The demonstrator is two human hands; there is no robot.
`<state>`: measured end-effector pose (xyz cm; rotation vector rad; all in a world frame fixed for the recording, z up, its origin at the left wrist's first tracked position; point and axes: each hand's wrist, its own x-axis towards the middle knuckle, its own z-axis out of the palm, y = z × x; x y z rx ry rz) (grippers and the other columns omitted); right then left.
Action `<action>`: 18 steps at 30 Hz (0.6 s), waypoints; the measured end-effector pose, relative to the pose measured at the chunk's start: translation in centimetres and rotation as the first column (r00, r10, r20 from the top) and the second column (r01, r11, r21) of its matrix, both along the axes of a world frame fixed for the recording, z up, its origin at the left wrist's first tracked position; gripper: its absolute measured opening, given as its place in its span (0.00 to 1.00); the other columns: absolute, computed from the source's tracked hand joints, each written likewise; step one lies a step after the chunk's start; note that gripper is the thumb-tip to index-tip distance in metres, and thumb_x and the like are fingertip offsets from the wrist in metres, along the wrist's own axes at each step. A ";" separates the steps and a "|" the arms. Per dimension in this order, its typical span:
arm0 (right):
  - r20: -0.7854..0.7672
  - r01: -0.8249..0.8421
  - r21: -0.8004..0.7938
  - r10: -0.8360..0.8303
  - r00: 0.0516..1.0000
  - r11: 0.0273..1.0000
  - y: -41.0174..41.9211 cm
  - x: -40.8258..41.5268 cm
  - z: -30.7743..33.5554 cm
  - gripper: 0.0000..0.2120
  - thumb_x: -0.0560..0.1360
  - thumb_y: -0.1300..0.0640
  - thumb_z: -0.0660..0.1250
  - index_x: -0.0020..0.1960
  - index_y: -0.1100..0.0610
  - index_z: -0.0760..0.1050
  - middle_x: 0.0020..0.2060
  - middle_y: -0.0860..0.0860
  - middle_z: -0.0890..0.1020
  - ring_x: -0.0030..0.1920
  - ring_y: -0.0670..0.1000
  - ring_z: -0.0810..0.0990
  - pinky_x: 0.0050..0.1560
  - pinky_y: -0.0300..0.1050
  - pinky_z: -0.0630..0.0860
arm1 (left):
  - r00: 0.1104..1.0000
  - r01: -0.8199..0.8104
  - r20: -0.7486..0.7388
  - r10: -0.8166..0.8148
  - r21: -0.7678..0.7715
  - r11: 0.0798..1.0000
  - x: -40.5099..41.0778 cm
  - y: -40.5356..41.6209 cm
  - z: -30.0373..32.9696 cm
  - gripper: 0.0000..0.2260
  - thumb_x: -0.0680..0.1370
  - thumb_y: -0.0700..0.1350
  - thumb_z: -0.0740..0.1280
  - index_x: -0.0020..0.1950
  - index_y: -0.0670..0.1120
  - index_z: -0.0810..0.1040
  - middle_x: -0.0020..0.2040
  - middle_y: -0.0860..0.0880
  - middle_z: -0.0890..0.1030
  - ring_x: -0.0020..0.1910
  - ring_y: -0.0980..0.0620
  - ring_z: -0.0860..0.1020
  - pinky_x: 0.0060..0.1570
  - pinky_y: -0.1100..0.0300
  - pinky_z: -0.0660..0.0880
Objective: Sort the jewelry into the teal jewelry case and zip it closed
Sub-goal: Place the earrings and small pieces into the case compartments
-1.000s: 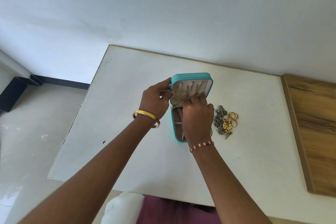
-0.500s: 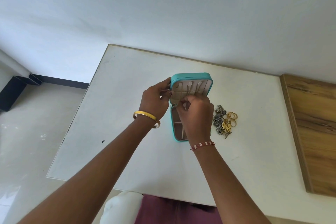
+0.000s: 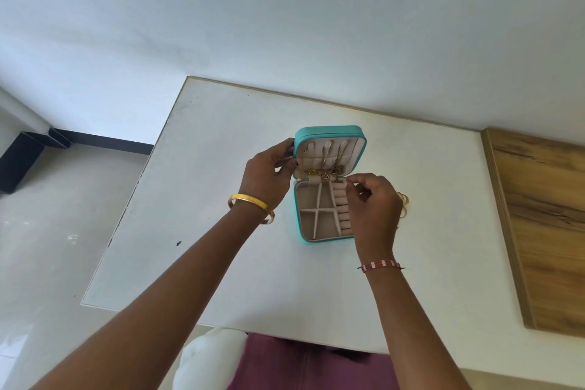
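Note:
The teal jewelry case (image 3: 298, 218) lies open on the white table (image 3: 221, 263), its lid (image 3: 329, 131) standing upright. Thin gold chains (image 3: 326, 168) hang from the lid's hooks into its pocket. The beige base shows bare dividers and ring rolls (image 3: 340, 209). My left hand (image 3: 269, 174) grips the lid's left edge. My right hand (image 3: 373, 203) hovers over the base's right side, thumb and forefinger pinched near the hinge; whether they hold anything I cannot tell. Gold rings (image 3: 403, 199) peek out behind my right hand, which hides the other loose jewelry.
A wooden board (image 3: 544, 225) lies along the table's right side. The table's left edge (image 3: 126, 206) drops to a light floor. A white cushion (image 3: 209, 358) and maroon fabric (image 3: 304, 367) sit at the near edge.
My right hand has moved right and down, away from the lid's hooks, uncovering the case's base and covering the loose jewelry pile. My left hand stays on the lid.

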<state>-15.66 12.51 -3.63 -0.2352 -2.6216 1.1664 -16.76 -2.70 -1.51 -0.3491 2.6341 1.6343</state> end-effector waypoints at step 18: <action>0.210 0.073 -0.015 -0.068 0.975 0.997 0.8 4.0 -0.6 0.11 0.73 0.67 0.64 0.54 0.62 0.79 0.44 0.58 0.83 0.44 0.56 0.80 0.45 0.39 0.73 | 0.955 -0.273 0.190 0.228 0.265 0.925 6.5 1.9 -3.4 0.12 0.77 0.37 0.61 0.58 0.43 0.79 0.51 0.47 0.81 0.54 0.45 0.79 0.59 0.45 0.74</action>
